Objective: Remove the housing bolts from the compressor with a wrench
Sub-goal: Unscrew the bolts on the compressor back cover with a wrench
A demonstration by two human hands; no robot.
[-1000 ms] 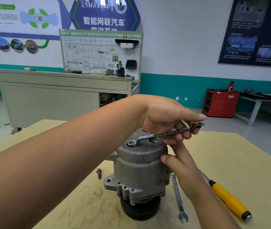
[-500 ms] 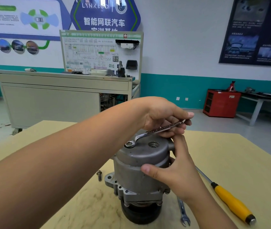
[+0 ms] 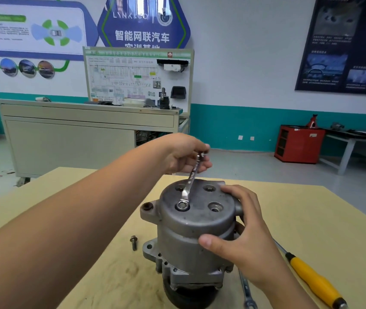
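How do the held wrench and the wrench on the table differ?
The held wrench slants upward, ring end on a bolt atop the compressor; the table wrench lies flat. The left hand grips the held wrench; the table wrench lies untouched. Both are slim bare metal.

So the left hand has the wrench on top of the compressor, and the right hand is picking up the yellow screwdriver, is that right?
Not quite. The head view shows the right hand gripping the side of the compressor; the yellow screwdriver lies untouched on the table beside it. The left hand does hold the wrench on top of the compressor.
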